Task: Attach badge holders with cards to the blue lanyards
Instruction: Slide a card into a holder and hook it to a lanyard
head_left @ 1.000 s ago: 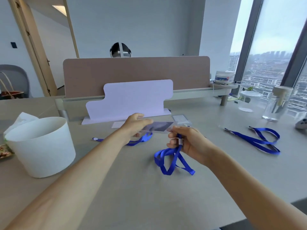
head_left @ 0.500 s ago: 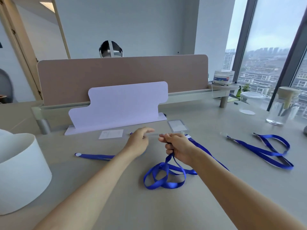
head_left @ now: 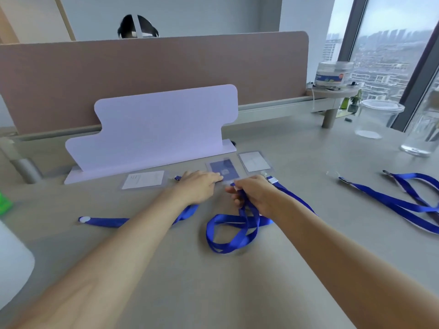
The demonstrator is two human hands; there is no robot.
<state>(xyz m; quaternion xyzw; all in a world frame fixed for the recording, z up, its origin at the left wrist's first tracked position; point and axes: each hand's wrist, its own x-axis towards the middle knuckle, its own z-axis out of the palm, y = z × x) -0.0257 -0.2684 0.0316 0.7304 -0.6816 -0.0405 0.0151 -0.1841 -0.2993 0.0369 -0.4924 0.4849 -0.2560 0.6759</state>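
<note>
A clear badge holder with a blue card [head_left: 223, 170] lies flat on the desk in front of the lilac stand. My left hand [head_left: 198, 186] rests on its near left edge, fingers flat. My right hand [head_left: 251, 193] grips the clip end of a blue lanyard [head_left: 234, 231] right beside the holder's near edge; its loops trail toward me on the desk. Two more holders with white cards lie left [head_left: 143, 179] and right [head_left: 254, 161]. Another lanyard [head_left: 107, 220] passes under my left arm. A third lanyard [head_left: 403, 205] lies at the right.
A lilac stand [head_left: 161, 124] stands behind the holders, with a brown divider [head_left: 152, 74] and a person's head beyond it. Clear jars [head_left: 377, 117] stand at the right by the window. A white tub [head_left: 11, 264] sits at the left edge.
The badge holder has come down from the air onto the desk. Both hands moved forward and lower with it, and the view tilted down and closer.
</note>
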